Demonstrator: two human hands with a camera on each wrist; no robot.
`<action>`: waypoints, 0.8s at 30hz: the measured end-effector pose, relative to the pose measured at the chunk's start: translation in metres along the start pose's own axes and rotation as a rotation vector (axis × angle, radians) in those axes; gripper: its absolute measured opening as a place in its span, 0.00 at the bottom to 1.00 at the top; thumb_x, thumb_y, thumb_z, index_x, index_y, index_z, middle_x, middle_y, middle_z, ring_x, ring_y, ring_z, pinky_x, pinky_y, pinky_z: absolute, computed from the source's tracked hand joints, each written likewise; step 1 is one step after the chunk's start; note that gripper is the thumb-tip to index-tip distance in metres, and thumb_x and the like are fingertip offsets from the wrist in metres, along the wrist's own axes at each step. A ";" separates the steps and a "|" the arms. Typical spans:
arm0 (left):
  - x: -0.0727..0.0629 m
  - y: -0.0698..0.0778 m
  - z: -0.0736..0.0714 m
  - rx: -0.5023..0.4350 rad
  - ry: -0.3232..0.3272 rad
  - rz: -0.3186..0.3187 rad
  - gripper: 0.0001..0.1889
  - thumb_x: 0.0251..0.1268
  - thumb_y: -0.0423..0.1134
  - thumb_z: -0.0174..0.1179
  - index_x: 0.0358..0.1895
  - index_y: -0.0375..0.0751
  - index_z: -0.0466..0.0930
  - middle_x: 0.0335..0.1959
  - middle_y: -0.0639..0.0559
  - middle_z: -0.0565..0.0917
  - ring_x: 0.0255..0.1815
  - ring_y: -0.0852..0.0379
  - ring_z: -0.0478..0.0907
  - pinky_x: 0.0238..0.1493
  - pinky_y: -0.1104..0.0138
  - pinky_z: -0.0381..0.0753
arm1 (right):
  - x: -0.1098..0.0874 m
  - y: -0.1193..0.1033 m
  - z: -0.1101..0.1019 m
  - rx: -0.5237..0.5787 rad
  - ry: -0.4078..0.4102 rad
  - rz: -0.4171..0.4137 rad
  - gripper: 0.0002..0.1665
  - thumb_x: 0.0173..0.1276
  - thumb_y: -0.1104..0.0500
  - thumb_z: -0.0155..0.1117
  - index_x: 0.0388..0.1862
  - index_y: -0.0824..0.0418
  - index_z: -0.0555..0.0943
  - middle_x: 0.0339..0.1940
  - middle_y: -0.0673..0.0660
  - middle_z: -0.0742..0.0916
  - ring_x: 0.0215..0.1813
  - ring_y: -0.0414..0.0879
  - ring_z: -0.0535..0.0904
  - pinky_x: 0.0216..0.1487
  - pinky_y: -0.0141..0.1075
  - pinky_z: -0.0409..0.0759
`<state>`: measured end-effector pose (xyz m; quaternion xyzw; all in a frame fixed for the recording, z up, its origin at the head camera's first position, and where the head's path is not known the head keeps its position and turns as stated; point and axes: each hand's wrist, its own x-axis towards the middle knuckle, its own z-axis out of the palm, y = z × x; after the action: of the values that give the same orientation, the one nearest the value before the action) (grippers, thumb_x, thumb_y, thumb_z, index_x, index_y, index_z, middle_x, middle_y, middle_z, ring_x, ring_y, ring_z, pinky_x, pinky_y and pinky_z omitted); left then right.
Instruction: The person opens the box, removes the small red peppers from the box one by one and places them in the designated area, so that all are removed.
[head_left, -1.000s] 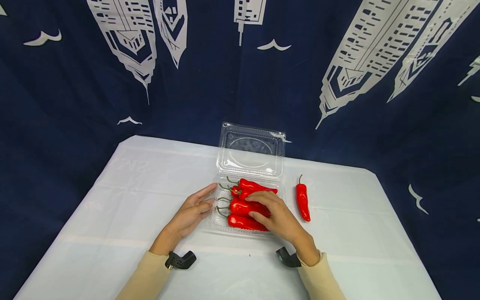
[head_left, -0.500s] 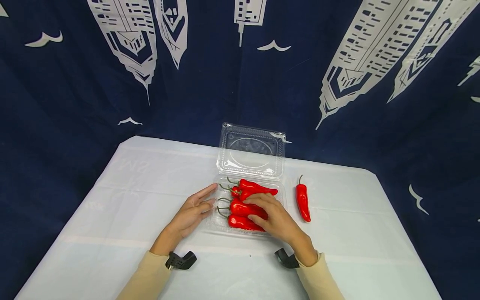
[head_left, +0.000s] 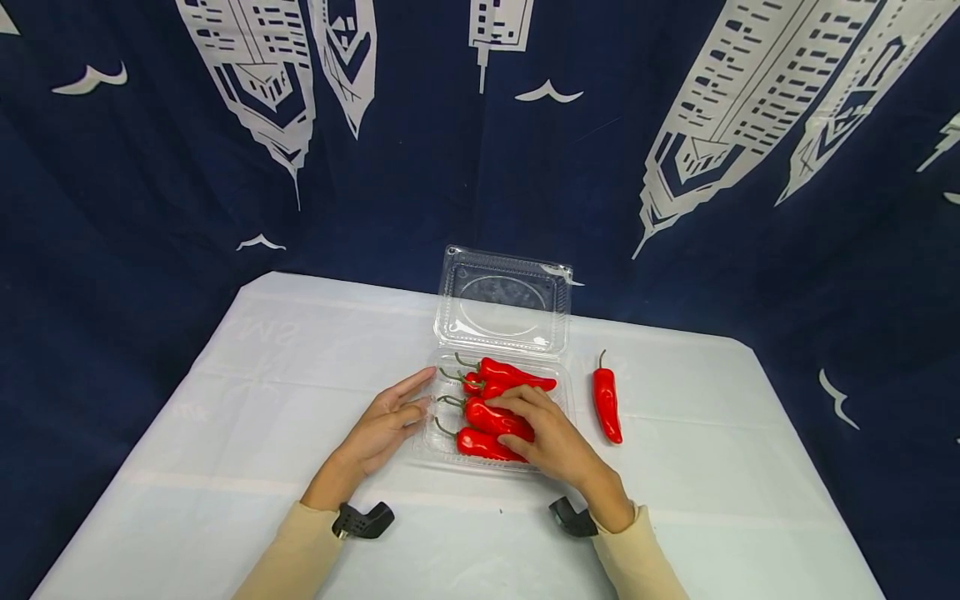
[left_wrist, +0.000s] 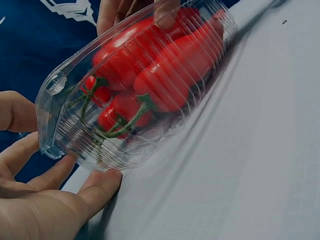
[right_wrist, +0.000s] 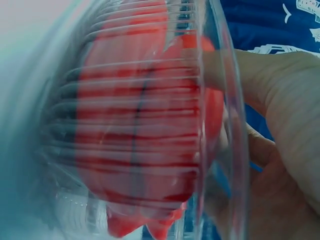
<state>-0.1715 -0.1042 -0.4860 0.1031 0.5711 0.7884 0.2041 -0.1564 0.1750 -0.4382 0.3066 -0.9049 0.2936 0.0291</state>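
Several shiny red chili peppers with green stems lie side by side in a clear plastic clamshell container [head_left: 441, 452], stems toward the left. My right hand [head_left: 557, 440] reaches over the container's right side, its thumb and fingers curled around one red chili pepper [head_left: 482, 412] in the middle. Another chili pepper [head_left: 483, 444] lies in front of it, and one more [head_left: 513, 372] at the back. My left hand [head_left: 382, 429] rests at the container's left wall, fingers fairly straight. In the left wrist view, the left fingertips touch the container's end wall.
The container's hinged lid [head_left: 501, 304] stands raised behind its base. A single red chili pepper [head_left: 606, 404] lies on the white tablecloth [head_left: 712, 467] to the right. A dark blue curtain [head_left: 480, 175] with white building prints hangs behind the table.
My right hand has moved slightly down and left in the head view. The middle chili pepper has shifted a little within the container. My left hand stays in place.
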 end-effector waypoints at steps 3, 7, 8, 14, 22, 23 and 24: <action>0.000 0.000 0.000 -0.001 -0.002 0.003 0.37 0.68 0.23 0.45 0.80 0.42 0.51 0.83 0.45 0.47 0.82 0.37 0.44 0.78 0.42 0.48 | 0.000 0.000 0.001 -0.003 0.003 -0.007 0.29 0.58 0.62 0.77 0.60 0.52 0.82 0.55 0.48 0.81 0.61 0.44 0.75 0.63 0.44 0.79; 0.000 0.000 0.000 0.000 -0.003 0.004 0.37 0.69 0.22 0.44 0.80 0.41 0.51 0.83 0.45 0.47 0.82 0.37 0.44 0.78 0.42 0.47 | 0.000 0.000 0.001 0.000 0.011 -0.022 0.28 0.58 0.62 0.76 0.59 0.52 0.83 0.53 0.48 0.81 0.59 0.43 0.75 0.62 0.43 0.79; 0.000 0.000 0.000 -0.001 -0.004 0.004 0.37 0.69 0.22 0.44 0.80 0.41 0.51 0.83 0.45 0.47 0.82 0.37 0.44 0.78 0.42 0.47 | 0.000 0.000 0.001 0.003 0.012 -0.025 0.28 0.58 0.63 0.76 0.59 0.52 0.83 0.53 0.48 0.81 0.59 0.43 0.75 0.62 0.43 0.79; 0.000 -0.001 0.000 0.003 0.002 0.001 0.37 0.68 0.22 0.45 0.80 0.42 0.51 0.83 0.45 0.47 0.82 0.37 0.44 0.78 0.42 0.48 | 0.000 -0.001 0.002 0.001 -0.006 -0.029 0.28 0.59 0.62 0.76 0.60 0.52 0.82 0.57 0.49 0.81 0.62 0.45 0.76 0.66 0.44 0.77; 0.000 -0.001 0.000 0.005 0.004 0.003 0.37 0.68 0.22 0.45 0.80 0.42 0.52 0.83 0.45 0.47 0.82 0.37 0.44 0.78 0.42 0.48 | 0.001 0.000 0.001 0.001 -0.021 -0.031 0.29 0.59 0.63 0.76 0.60 0.53 0.81 0.58 0.49 0.83 0.63 0.45 0.77 0.68 0.45 0.76; 0.000 -0.001 0.000 0.005 0.004 0.003 0.37 0.68 0.22 0.45 0.80 0.42 0.52 0.82 0.45 0.47 0.82 0.37 0.44 0.78 0.42 0.48 | 0.001 0.000 0.002 0.002 -0.022 -0.032 0.29 0.59 0.63 0.76 0.60 0.52 0.81 0.58 0.49 0.83 0.63 0.45 0.77 0.68 0.45 0.75; 0.000 -0.001 0.000 0.005 0.004 0.003 0.37 0.68 0.22 0.45 0.80 0.42 0.52 0.82 0.45 0.47 0.82 0.37 0.44 0.78 0.42 0.48 | 0.001 0.000 0.002 0.002 -0.022 -0.033 0.29 0.59 0.63 0.76 0.61 0.52 0.81 0.58 0.49 0.83 0.63 0.45 0.77 0.68 0.45 0.75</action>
<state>-0.1714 -0.1038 -0.4872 0.1027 0.5732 0.7875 0.2017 -0.1568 0.1739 -0.4394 0.3246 -0.8997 0.2908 0.0235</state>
